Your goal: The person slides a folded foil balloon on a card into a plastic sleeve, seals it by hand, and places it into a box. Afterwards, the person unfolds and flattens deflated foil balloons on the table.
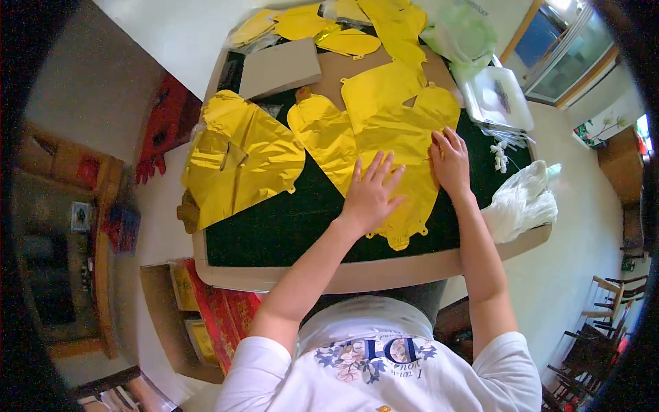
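Observation:
A large yellow foil sheet (395, 134), shaped with lobes and small tabs, lies flat on the dark green table top (274, 237). My left hand (371, 193) rests on its lower middle, palm down, fingers spread. At the sheet's right edge is my right hand (449, 159), its fingers bent and pressed together; whether foil is pinched under them is hidden. Left of these lies another yellow foil piece (257, 165), creased, with a small tab at its lower right.
A grey-beige box (280, 69) and more yellow foil pieces (350, 42) lie at the back. On the right are a clear plastic container (495, 96), a pale green bag (463, 34), white ties (500, 156) and a white plastic bag (523, 199).

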{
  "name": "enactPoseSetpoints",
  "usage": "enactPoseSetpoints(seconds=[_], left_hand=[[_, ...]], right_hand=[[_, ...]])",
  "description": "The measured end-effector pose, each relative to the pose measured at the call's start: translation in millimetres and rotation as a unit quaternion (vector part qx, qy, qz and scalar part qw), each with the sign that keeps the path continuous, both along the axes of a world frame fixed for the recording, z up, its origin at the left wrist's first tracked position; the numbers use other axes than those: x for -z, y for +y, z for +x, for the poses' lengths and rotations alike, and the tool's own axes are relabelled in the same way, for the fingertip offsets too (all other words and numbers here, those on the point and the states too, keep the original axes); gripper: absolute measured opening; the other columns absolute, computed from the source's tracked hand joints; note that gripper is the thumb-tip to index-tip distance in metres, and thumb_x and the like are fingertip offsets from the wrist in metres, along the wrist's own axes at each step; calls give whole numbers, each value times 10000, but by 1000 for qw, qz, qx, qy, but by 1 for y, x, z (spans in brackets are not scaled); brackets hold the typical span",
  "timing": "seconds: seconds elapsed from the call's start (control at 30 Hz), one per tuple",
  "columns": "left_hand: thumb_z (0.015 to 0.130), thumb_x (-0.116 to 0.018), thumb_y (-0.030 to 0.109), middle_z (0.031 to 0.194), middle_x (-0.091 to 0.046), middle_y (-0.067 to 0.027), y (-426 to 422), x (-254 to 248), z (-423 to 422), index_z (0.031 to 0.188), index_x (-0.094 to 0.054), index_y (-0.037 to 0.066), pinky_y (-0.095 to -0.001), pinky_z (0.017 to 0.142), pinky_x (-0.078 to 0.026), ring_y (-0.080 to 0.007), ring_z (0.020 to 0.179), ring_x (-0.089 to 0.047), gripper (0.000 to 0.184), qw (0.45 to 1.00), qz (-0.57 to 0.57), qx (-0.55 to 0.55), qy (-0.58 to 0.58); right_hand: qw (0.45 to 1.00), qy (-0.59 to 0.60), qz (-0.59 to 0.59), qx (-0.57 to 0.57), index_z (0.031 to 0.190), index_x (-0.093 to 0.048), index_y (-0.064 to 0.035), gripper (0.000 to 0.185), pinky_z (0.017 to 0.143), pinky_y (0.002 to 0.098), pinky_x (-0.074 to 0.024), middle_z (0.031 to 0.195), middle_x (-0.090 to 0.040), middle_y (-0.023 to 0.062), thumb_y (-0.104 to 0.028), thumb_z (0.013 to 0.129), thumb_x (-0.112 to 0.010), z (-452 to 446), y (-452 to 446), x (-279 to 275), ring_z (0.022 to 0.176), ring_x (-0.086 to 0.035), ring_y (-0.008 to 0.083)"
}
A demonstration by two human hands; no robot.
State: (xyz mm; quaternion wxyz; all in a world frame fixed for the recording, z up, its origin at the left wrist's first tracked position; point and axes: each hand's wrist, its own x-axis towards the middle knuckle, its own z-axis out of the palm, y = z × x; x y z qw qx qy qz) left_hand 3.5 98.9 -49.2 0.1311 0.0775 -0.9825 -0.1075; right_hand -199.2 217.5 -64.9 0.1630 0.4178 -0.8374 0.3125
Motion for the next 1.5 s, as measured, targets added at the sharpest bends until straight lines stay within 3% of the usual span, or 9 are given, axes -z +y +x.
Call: enactPoseSetpoints(seconds=[0.43,0.73,1.03,1.5], left_hand=[[922,-531,421,1516,-314,-135,1,8,2,1421,-419,142,-579,1120,-189,-310,1411,-274,583,1000,10,-6,-9],[906,-577,365,1461,-387,-157,-27,-1,10,1392,-455,176,-597,1096,-230,-360,1378,-320,536,992,39,-80,93],[904,-535,489,1507,-323,-143,-18,1,14,1421,-429,250,-619,1124,-143,-362,1405,-264,579,1000,2,-15,-20],[904,-523,500,1536,-273,-130,-11,-8,18,1428,-414,261,-644,1117,-118,-324,1434,-212,586,997,0,-21,-77]], right_hand=[[1000,2,0,-4,1101,-666,-61,300,1040,431,-396,1308,-518,203,-205,838,-659,-2,2,2,1225,-481,362],[1000,-10,3,8,1185,-630,-96,358,1058,424,-379,1342,-494,189,-233,855,-650,-5,3,6,1257,-454,356],[1000,-12,2,-2,1180,-623,-80,353,1061,434,-371,1335,-495,193,-239,865,-641,-5,4,5,1258,-452,362],[1000,-5,10,-4,1181,-628,-74,365,1061,437,-370,1328,-502,193,-232,853,-654,-4,3,3,1251,-458,362]])
